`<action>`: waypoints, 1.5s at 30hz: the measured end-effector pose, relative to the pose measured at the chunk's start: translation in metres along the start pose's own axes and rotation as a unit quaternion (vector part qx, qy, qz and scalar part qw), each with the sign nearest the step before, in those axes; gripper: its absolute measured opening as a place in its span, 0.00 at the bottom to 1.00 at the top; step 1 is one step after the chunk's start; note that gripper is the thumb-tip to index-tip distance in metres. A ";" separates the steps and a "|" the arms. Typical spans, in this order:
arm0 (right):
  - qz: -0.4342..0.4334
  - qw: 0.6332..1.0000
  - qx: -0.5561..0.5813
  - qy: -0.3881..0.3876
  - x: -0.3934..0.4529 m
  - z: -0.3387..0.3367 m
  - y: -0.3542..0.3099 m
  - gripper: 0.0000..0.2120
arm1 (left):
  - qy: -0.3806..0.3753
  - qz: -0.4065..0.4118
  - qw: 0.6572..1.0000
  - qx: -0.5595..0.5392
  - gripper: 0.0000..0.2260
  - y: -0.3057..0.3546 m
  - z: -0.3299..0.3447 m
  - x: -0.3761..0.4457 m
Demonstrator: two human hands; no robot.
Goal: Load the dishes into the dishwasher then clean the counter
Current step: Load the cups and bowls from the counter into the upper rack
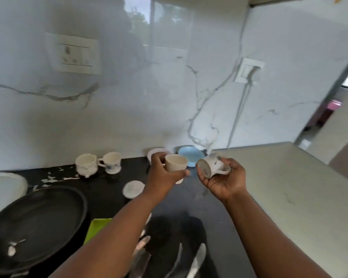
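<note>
Item 1. Left hand (165, 173): raised above the black counter (113, 197), fingers and thumb curled round a plain cream cup (176, 163), held upright with its mouth open to the top.

Item 2. Right hand (223, 177): palm up, just at 3 o'clock of the left hand, fingers curled under a white cup with blue print (211, 166). This cup lies on its side, base turned towards the camera, handle at its 4 o'clock against the fingers. The two held cups are near each other but apart.

Item 3. Blue plate (191, 154): on the counter at 12 o'clock of the hands, against the marble wall (129, 117). A pale plate (157, 152) sits just at its 9 o'clock, partly hidden by the left hand.

Item 4. Two cups standing upright at 9 o'clock of the left hand: a white footed cup (86, 164) and, just at its 3 o'clock, a white cup with blue flower (112, 162).

Item 5. Small white saucer (133, 188): on the counter, at 7 o'clock of the left hand.

Item 6. Black pan (36, 227): large, round, at 8 o'clock, with white scraps inside. A white plate (4, 187) lies at its 11 o'clock; white flecks dot the counter between.

Item 7. Green board (95, 227): at 3 o'clock of the pan, partly under the left forearm.

Item 8. Cutlery (195, 259): blurred, at 6 o'clock; kinds cannot be told.

Item 9. Pale grey worktop (279, 187): at 3 o'clock.
</note>
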State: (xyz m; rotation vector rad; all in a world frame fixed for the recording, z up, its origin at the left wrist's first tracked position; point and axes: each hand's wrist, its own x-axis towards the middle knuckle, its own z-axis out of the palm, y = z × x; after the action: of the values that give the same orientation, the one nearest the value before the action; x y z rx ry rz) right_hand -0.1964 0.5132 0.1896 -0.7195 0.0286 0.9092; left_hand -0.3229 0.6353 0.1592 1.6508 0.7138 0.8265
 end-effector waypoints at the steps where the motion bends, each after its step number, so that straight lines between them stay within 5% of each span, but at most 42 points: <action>1: -0.012 1.000 0.013 0.012 -0.011 -0.014 -0.014 0.15 | -0.017 -0.025 0.999 -0.038 0.35 0.004 0.016 -0.006; 6: -0.064 0.995 0.060 0.046 -0.077 -0.099 -0.090 0.20 | -0.131 -0.132 0.966 -0.181 0.24 0.037 0.104 -0.055; 13: -0.127 0.986 0.036 0.105 -0.205 -0.243 -0.200 0.16 | -0.278 -0.189 0.924 -0.182 0.12 0.090 0.272 -0.171; 19: -0.168 0.951 0.009 0.261 -0.325 -0.372 -0.252 0.11 | -0.414 -0.148 0.898 0.033 0.21 0.090 0.419 -0.282; 25: -0.119 0.929 0.012 0.350 -0.390 -0.467 -0.251 0.11 | -0.490 -0.135 0.836 0.207 0.31 0.058 0.485 -0.320; 29: -0.074 0.911 -0.038 0.405 -0.398 -0.509 -0.239 0.15 | -0.502 -0.136 0.811 0.266 0.29 0.035 0.515 -0.315; 33: -0.011 0.849 -0.193 0.492 -0.384 -0.537 -0.232 0.13 | -0.533 -0.102 0.772 0.331 0.29 0.010 0.548 -0.310; 38: 0.054 0.807 -0.328 0.488 -0.342 -0.566 -0.222 0.22 | -0.590 -0.040 0.706 0.391 0.34 -0.035 0.585 -0.297; 41: 0.082 0.782 -0.356 0.506 -0.308 -0.578 -0.216 0.16 | -0.607 0.011 0.667 0.431 0.43 -0.064 0.603 -0.285; 45: 0.119 0.736 -0.415 0.521 -0.276 -0.593 -0.205 0.21 | -0.615 0.091 0.619 0.479 0.38 -0.095 0.628 -0.282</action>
State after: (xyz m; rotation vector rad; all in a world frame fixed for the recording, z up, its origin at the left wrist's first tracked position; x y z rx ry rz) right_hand -0.0611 -0.1088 -0.0651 -2.0584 0.7724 0.6130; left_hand 0.0250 0.0809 -0.0736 2.6780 -0.1356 -0.8786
